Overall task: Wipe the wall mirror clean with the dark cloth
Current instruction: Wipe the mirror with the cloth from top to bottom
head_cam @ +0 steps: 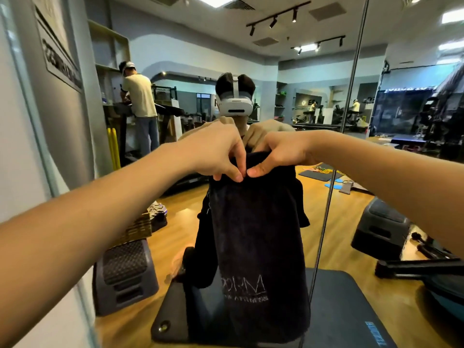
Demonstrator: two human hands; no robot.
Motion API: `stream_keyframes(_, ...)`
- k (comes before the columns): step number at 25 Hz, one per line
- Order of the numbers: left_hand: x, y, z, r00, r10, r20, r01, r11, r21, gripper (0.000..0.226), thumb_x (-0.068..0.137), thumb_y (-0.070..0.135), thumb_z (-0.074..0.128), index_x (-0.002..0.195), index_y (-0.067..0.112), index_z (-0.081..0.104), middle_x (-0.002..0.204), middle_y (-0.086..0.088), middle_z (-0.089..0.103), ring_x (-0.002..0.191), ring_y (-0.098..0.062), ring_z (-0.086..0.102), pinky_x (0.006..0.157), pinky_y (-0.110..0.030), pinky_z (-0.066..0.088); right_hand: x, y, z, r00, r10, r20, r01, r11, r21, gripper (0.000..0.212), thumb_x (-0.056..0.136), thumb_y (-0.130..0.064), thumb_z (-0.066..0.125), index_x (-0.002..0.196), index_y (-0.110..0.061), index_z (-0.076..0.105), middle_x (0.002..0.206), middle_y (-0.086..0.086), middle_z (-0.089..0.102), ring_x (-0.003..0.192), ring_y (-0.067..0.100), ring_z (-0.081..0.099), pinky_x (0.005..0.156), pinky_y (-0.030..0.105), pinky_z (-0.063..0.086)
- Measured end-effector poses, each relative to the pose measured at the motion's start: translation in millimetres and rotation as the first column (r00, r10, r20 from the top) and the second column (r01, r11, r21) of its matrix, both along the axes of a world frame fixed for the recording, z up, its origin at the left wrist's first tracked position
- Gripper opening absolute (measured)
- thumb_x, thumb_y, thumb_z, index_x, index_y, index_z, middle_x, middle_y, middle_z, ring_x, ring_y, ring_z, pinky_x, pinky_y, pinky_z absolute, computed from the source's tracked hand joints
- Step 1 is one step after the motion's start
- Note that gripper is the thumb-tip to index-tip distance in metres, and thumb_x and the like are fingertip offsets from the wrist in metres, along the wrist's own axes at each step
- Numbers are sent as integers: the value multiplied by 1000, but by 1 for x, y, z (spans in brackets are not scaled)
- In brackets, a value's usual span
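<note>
The dark cloth (pixel 256 237) hangs straight down in front of me, folded lengthwise, with pale lettering near its lower end. My left hand (pixel 216 151) pinches its top edge from the left. My right hand (pixel 278 151) pinches the same edge from the right, thumb tips almost touching. Behind the cloth stands the wall mirror (pixel 251 71), filling most of the view; a vertical seam (pixel 351 79) divides its panels. The mirror reflects me holding the cloth and a gym room.
The mirror's left edge meets a pale wall (pixel 22 146). Reflected in the glass are a person at a counter (pixel 140 101), a dark step block (pixel 125 275), a dark floor mat (pixel 351 310) and a black step platform (pixel 381 229) on a wooden floor.
</note>
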State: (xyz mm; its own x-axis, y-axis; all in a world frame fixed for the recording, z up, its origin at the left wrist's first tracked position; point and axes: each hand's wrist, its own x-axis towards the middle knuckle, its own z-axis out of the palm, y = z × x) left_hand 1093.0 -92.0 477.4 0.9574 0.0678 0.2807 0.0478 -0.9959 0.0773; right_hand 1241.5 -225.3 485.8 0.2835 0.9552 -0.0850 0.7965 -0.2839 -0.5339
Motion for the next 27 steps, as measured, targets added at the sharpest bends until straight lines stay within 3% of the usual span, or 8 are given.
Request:
stream_keyframes(2,-6,11,0,998,27,64,-27,1000,-3,6,79,31,84,84,31,80,56,15,68,49,-2,65,65,-18,43,-2,15,3,993,14,113,-24,996,81,25,77,-42,84,60,-26,74,67,-4,71,68,13,70,63,28,53)
stream_keyframes(5,-14,33,4,979,62,195,-61,998,-11,9,79,25,85,86,29,82,56,49,50,56,8,63,70,-14,42,3,43,8,953,4,302,-58,984,168,47,53,-80,80,61,-34,74,78,6,72,79,26,70,74,43,54)
stream_keyframes(8,-20,60,9,952,45,302,-35,999,-36,12,78,21,86,87,28,83,52,36,54,63,25,55,80,-25,51,2,62,18,976,26,216,-71,977,200,39,54,-67,88,71,-34,78,86,3,75,86,21,73,79,38,58)
stream_keyframes(13,-30,97,41,950,-22,312,52,995,-86,9,77,24,86,82,31,81,66,9,73,52,-6,67,72,-33,59,-17,81,55,984,-45,175,13,984,180,45,59,-51,86,93,-23,80,96,0,77,92,15,75,85,34,60)
stream_keyframes(17,-38,101,101,969,-35,244,76,985,-158,8,79,19,85,81,25,81,66,11,73,57,-6,71,68,-15,54,-40,92,119,943,-54,328,36,997,61,26,79,-37,85,95,-18,77,108,9,71,102,24,68,94,45,57)
stream_keyframes(20,-34,98,145,984,-51,169,80,982,-169,7,80,17,84,81,23,81,64,16,72,58,-5,71,63,-10,49,-47,100,160,920,-107,376,123,992,-19,5,86,-18,72,85,-16,67,90,3,62,84,18,59,68,33,49)
stream_keyframes(21,-32,99,164,989,-45,144,70,982,-178,7,80,17,84,82,23,81,65,14,73,58,-4,70,61,-9,48,-50,103,175,926,-114,360,140,989,-45,10,87,-13,68,82,-19,62,84,-2,58,76,12,55,61,28,42)
stream_keyframes(27,-48,100,271,1000,23,-3,-23,973,-229,9,80,15,84,79,23,80,76,3,77,60,-8,71,74,-26,58,-67,102,267,899,-38,437,101,987,-123,19,97,-21,66,115,-17,65,95,-3,62,93,20,57,74,31,41)
